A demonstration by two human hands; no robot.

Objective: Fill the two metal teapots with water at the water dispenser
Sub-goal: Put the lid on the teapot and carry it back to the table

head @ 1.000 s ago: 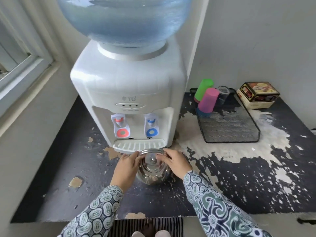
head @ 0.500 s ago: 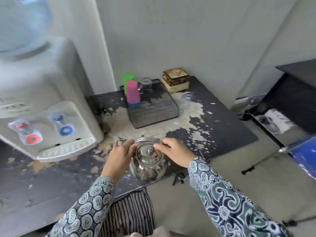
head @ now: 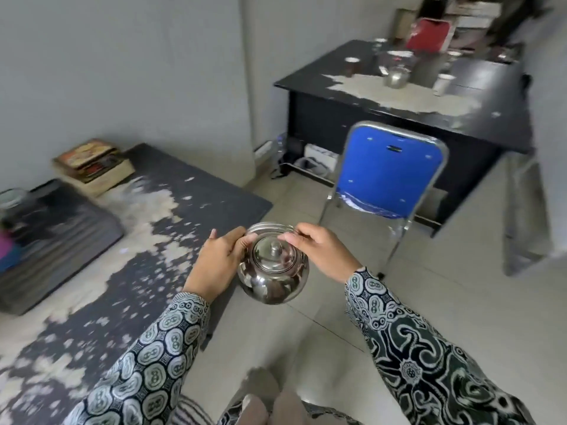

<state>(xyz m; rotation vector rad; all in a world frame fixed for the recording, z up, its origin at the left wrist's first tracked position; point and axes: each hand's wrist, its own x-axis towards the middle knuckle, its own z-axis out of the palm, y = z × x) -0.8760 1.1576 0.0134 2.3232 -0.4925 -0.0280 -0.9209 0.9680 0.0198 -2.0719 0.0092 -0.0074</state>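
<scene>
**Soft daylight, smeared edges**

Even, dim-to-moderate light with faint shadows. The teapot (head: 273, 271) shows small reflections and stays fairly sharp. The tray (head: 46, 240) at left and the desk (head: 414, 96) at far right are motion-blurred. Wide-angle bending tilts the walls and chair (head: 389, 170).

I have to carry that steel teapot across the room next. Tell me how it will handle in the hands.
The teapot is polished and round-bellied, so it is probably slippery; both the left hand and right hand grip it near the top. Its knobbed lid merely sits on top and may shift if tilted. If filled, it likely feels heavy for its size.
</scene>
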